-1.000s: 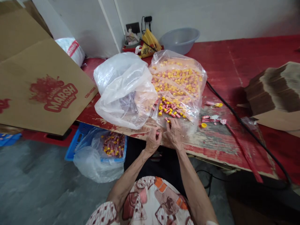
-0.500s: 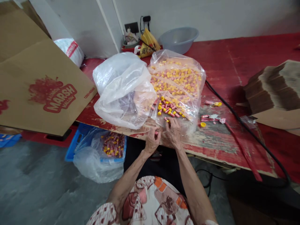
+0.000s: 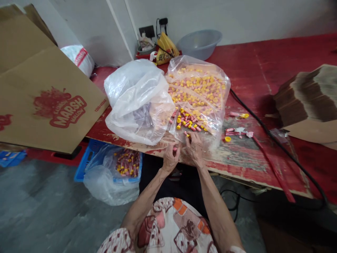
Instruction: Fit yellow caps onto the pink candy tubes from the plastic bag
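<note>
- Red paint, worn through near the edge, covers the desk in front of us.
- Our left hand is curled by the near edge, its grip closed around a red piece, probably a tube.
- Our right hand sits just beside it, fingertips at a yellow-capped tube; we cannot tell whether that grip is clamped on it or merely touching.
- Beyond the fingers, loose tubes lie at the near end of a clear bag full of similar ones.
- So near the edge, a dropped piece could roll into our lap, since the tubes look round.
- The bag's thin film reaches our right hand; a finger snagging it could drag tubes along.
- White crumbs and a lone cap lie to our right; we judge that a hard squeeze or a badly seated cap could spill a tube.
- The crate sits below, to our left; a careless toss towards it could end on the floor.
</note>
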